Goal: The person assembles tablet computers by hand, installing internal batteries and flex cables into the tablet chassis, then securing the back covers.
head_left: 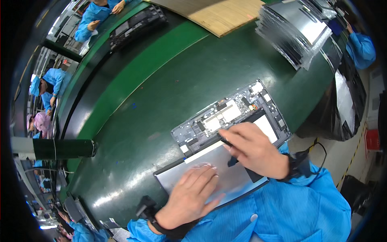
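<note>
An opened laptop lies in front of me. Its base (193, 128) has the inside bare, with circuit boards and silver metal plates showing. The silver panel of its screen half (177, 172) is nearest to my body. My left hand (194, 189) rests on that panel, fingers stretched out and spread. Over the seam between the two halves, my right hand (253, 148) is closed, thumb against fingers, on a small dark object (224, 140). What kind of object it is stays mostly hidden by the fingers. A dark pointed piece (232, 161) shows below that hand.
The green table (161, 101) curves around me. Stacked panels in clear wrapping (290, 34) stand at the far right, near a wooden board (219, 18). Another laptop base (137, 26) lies beyond a raised edge. Co-workers (94, 20) sit across. A black bag (328, 109) hangs at right.
</note>
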A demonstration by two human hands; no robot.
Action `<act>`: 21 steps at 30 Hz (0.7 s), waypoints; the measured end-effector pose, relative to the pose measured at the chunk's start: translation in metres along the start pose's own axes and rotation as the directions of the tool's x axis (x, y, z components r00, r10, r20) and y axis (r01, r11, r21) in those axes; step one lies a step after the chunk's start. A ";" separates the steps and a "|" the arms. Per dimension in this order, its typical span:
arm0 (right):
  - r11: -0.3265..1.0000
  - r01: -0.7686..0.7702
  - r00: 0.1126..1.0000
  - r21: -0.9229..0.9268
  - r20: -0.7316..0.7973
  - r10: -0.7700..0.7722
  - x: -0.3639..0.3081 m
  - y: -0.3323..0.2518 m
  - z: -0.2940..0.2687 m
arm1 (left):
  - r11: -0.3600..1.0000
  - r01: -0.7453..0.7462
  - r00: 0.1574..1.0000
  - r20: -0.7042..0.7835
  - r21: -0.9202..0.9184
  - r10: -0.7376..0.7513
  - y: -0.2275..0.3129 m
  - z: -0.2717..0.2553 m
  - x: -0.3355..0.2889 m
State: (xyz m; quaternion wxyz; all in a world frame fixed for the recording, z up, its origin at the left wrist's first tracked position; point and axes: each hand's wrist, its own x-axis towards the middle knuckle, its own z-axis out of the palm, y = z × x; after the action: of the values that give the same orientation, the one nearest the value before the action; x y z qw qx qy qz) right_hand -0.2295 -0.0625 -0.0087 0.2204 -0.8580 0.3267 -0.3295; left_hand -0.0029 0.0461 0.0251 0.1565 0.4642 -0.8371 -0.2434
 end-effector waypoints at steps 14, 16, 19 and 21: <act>0.169 -0.588 0.658 0.791 0.346 0.669 -0.046 0.031 -0.058 | 0.926 -0.075 0.996 -0.011 0.369 0.085 0.011 0.019 -0.017; 0.155 -0.506 0.697 0.848 0.297 0.653 -0.017 0.024 -0.044 | 0.968 -0.024 0.997 -0.069 0.251 0.043 -0.005 0.002 -0.017; 0.123 -0.387 0.820 0.914 0.279 0.500 0.075 0.033 0.004 | 0.915 0.143 0.976 -0.210 0.377 -0.066 -0.050 -0.059 -0.015; 0.097 -0.380 0.841 0.920 0.300 0.450 0.154 0.043 0.045 | 0.835 0.261 0.932 -0.351 0.484 -0.088 -0.097 -0.101 -0.012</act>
State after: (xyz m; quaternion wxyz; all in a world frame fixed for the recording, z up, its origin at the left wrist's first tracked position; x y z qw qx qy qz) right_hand -0.1278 -0.1938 -0.0005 0.7701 -0.3992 0.2872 -0.4063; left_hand 0.1204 -0.0137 0.0554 0.1326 0.5972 -0.7890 0.0572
